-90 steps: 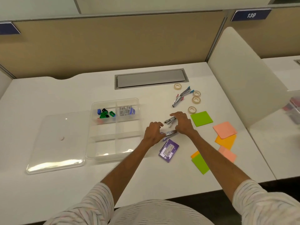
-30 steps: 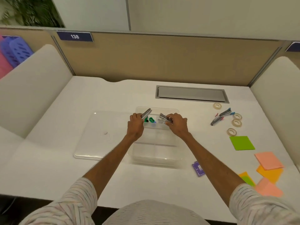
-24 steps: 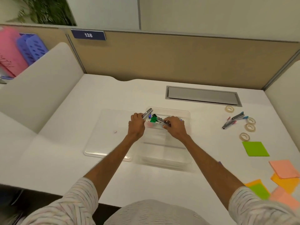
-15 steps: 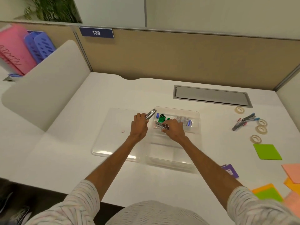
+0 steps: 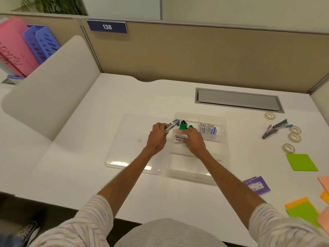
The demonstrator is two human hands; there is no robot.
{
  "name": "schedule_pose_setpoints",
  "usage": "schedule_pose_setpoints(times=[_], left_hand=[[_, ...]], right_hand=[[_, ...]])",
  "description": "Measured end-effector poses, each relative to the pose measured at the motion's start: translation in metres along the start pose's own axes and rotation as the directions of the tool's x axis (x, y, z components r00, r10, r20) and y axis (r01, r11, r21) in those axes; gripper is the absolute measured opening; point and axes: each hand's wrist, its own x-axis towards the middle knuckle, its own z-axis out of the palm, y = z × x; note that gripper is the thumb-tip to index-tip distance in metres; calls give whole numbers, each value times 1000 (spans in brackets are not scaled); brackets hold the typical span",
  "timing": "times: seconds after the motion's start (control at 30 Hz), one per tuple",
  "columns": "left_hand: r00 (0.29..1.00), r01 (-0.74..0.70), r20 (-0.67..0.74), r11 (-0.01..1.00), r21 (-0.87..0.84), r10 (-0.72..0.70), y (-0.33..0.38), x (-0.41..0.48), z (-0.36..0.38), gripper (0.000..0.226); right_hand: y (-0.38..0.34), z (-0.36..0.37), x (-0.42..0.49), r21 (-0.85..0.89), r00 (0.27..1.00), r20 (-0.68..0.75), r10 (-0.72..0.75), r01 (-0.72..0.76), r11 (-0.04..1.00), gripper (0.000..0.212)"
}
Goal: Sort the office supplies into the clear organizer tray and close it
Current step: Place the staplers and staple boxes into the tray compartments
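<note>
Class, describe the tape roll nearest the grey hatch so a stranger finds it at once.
Start at the grey hatch in the desk. A tape roll lies by its near right corner. It sits alone; the other three rolls cluster nearer you.

Blurry pink sticky notes at right edge

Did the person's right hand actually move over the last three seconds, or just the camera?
Yes. The right hand went left: from the desk beside the clear organizer tray to over it, holding a silver stapler.
</note>
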Motion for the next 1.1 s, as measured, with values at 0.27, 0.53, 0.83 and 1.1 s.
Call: schedule_pose_setpoints(times=[0.27,0.53,0.83,1.1], left_hand=[[995,-84,58,996,30,83,7,0,6,32],[953,-296,140,929,222,270,28,-1,25,34],[919,-376,234,887,267,319,33,-5,32,35],[912,-346,317,905,249,261,32,-10,29,46]], right_hand=[[14,-14,-9,280,988,-135,76,-36,959,40],[29,-20,-22,228,995,-80,-55,72,971,53],[32,-17,-31,120,998,-55,-28,34,992,27],[34,-8,-39,120,999,18,32,-34,992,36]])
